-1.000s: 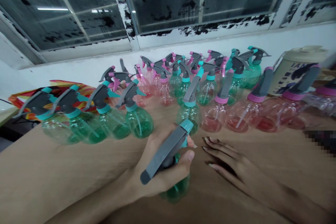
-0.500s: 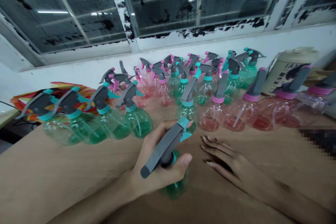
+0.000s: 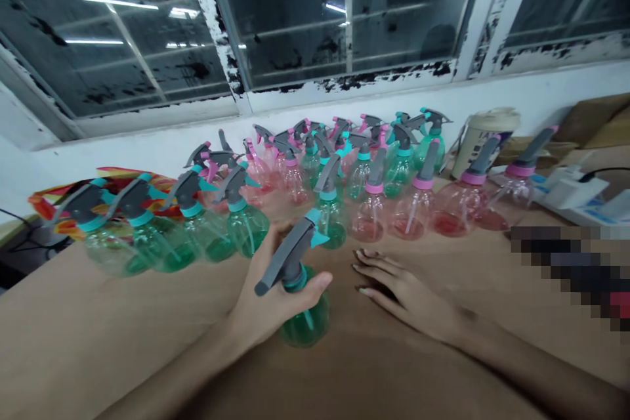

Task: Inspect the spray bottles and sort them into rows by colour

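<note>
My left hand [image 3: 268, 295] is wrapped around the neck of a green spray bottle [image 3: 306, 325], thumb on the near side. The bottle has a grey head with a teal nozzle and collar, and green liquid shows inside. It appears to stand on the wooden table. To its right my right hand [image 3: 401, 289] lies palm down, fingers stretched out, touching only the tabletop. Just beyond the held bottle stands another green spray bottle [image 3: 331, 220], and a pink spray bottle [image 3: 368, 216] is beside that one.
Several green bottles [image 3: 162, 243] line the left side, and more green and pink ones crowd toward the wall. A pale cylindrical container [image 3: 485, 138], a cardboard box [image 3: 598, 121] and white plugs [image 3: 571, 187] are at the right. Bright patterned cloth [image 3: 142, 180] lies behind the left row.
The spray bottle in my left hand has come down and sits more upright. My view has turned right, showing the box and plugs. The right hand stays flat on the table.
</note>
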Action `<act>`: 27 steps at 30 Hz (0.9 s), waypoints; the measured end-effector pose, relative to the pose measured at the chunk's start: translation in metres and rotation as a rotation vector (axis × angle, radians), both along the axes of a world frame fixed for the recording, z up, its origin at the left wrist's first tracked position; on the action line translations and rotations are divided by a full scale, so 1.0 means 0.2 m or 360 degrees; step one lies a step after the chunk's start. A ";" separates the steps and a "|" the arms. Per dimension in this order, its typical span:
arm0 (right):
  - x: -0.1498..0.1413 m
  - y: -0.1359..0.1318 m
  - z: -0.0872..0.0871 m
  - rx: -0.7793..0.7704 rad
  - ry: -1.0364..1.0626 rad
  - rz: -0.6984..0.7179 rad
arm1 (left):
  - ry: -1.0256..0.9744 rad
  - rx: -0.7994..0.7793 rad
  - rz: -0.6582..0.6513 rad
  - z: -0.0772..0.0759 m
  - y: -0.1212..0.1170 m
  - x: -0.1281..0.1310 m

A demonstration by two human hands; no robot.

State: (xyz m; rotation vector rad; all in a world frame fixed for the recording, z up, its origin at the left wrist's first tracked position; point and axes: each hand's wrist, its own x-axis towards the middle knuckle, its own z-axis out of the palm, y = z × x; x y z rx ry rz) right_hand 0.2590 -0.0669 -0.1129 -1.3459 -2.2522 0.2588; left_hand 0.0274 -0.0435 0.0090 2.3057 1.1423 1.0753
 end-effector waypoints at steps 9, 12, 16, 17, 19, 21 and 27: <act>0.00 0.00 0.01 0.0075 -0.0014 0.0028 | 0.0556 -0.0063 0.0190 -0.01 -0.05 -0.18; 0.00 0.00 0.01 0.0085 -0.0021 0.0025 | 0.0682 0.0007 0.0190 0.00 -0.04 -0.18; -0.01 -0.01 0.02 0.0097 -0.0020 0.0013 | 0.0557 -0.0076 0.0207 0.02 -0.01 -0.16; -0.01 -0.01 0.02 0.0099 -0.0017 0.0011 | 0.0531 -0.0127 0.0219 0.03 0.01 -0.16; -0.01 -0.01 0.02 0.0104 -0.0007 0.0009 | 0.0512 -0.0207 0.0250 0.03 0.07 -0.16; -0.01 -0.01 0.02 0.0109 0.0004 0.0005 | 0.0509 -0.0242 0.0252 0.03 0.15 -0.16; 0.00 0.00 0.01 0.0101 0.0020 0.0004 | 0.0398 -0.0216 0.0177 0.01 0.35 -0.14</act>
